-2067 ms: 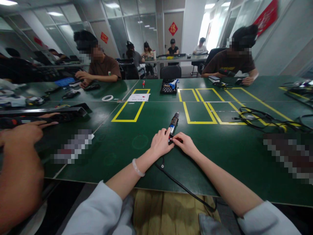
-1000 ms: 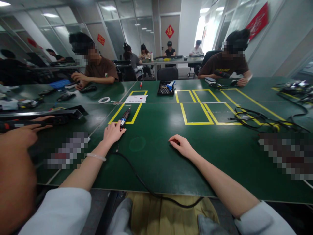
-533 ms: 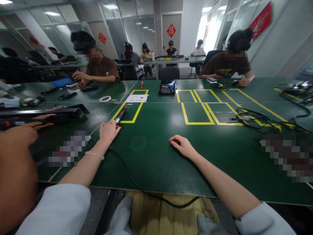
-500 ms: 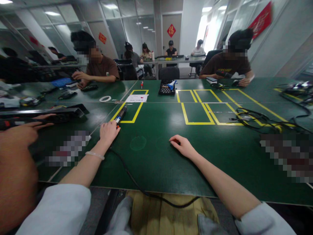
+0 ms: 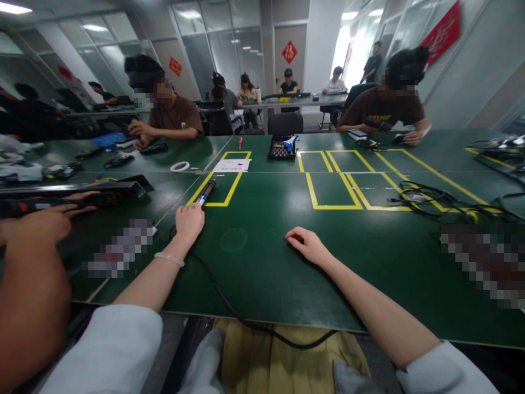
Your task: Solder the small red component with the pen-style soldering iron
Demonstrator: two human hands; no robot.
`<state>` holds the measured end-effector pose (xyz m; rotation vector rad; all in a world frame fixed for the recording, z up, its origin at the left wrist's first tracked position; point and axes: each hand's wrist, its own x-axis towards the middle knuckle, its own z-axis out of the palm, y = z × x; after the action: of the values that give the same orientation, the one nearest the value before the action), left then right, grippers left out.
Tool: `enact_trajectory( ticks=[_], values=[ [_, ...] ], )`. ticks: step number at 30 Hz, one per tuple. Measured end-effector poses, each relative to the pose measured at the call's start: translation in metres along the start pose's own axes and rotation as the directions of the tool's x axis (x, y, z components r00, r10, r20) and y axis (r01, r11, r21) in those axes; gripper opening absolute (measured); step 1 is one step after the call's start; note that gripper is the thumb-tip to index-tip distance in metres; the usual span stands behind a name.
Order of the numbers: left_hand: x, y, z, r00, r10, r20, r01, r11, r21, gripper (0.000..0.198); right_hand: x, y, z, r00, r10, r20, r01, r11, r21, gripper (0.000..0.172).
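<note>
My left hand (image 5: 190, 223) is closed around the near end of a dark cylindrical electric screwdriver (image 5: 207, 191) with a blue and silver label. Its far end points away from me, over the left yellow tape outline. From behind my left wrist a black cord (image 5: 221, 293) runs over the table edge towards my lap. My right hand (image 5: 307, 246) rests on the green tabletop (image 5: 262, 273), fingers curled and thumb touching the fingertips. Nothing shows in it.
A white paper (image 5: 232, 166), a tape roll (image 5: 179, 166) and a black bit box (image 5: 281, 149) lie farther back. Black cables (image 5: 430, 197) are heaped at right. At left, a neighbour's arm (image 5: 36, 262) reaches to a long dark device (image 5: 74, 191). Two people sit opposite.
My left hand has shifted slightly right over the screwdriver, covering an orange part at its near end. My right hand keeps its place. A standing person now shows at the back right.
</note>
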<state>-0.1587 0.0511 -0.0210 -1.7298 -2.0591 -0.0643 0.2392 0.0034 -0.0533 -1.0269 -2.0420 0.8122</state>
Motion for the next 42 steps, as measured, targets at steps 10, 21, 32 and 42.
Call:
enact_trajectory(
  ticks=[10,21,32,42],
  values=[
    [0.005,-0.006,-0.001,0.984,-0.153,0.089,0.158,0.986,-0.059,0.038,0.000,0.002,0.000,1.000,-0.003,0.006,0.003,1.000,-0.010,0.012],
    [-0.004,0.060,-0.044,0.989,0.084,0.120,0.038,0.642,-0.766,0.029,0.001,0.001,0.001,1.000,0.006,0.009,-0.006,1.000,0.000,0.013],
    [-0.059,0.176,-0.068,0.641,0.747,0.176,0.264,0.001,-0.965,0.045,-0.001,-0.002,0.001,1.000,-0.019,0.017,0.016,0.987,0.161,0.024],
    [-0.067,0.174,-0.067,0.634,0.767,0.095,0.227,-0.067,-0.972,0.040,-0.002,-0.008,0.002,0.999,-0.042,0.023,0.038,0.992,0.120,0.016]
  ],
)
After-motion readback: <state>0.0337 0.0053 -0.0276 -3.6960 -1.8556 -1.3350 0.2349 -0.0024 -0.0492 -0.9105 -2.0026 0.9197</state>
